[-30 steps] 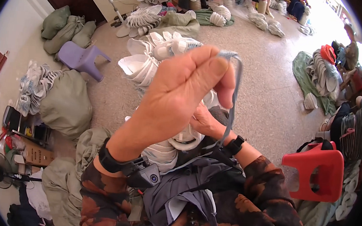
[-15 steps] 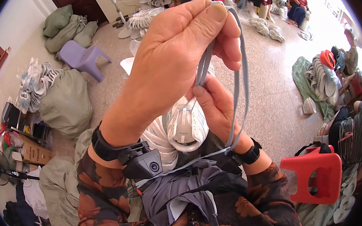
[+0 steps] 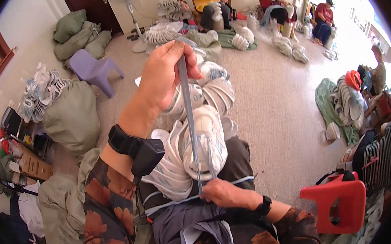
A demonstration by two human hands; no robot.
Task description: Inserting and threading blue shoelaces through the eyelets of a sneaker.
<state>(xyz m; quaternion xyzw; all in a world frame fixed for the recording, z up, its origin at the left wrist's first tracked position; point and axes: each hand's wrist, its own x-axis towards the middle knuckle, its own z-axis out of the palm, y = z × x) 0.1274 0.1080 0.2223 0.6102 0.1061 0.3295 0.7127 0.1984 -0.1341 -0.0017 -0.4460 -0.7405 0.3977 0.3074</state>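
A grey shoelace [image 3: 188, 103] runs taut and slanting between my two hands. Raised in front, my left hand [image 3: 163, 70] pinches its upper end between thumb and fingers. My right hand [image 3: 224, 193], low over my lap, is closed round the lace's lower part. Behind the lace rests a white shoe upper [image 3: 207, 120] with pale blue-grey trim; some lacing crosses its front. More white uppers [image 3: 169, 166] are nested in a stack against its left side. A bunch of grey laces [image 3: 172, 231] lies across my lap, partly under my right forearm.
A lilac plastic chair [image 3: 93, 69] and a large green sack [image 3: 73, 116] stand at left. To the right is a red plastic stool [image 3: 337, 199]. Beyond my knees more uppers [image 3: 217, 89] are piled; several people sit at the back among shoe parts.
My left hand has moved down and left in the picture, my right hand down toward my lap. The hanging lace loop is now drawn straight between them. The view has tilted up.
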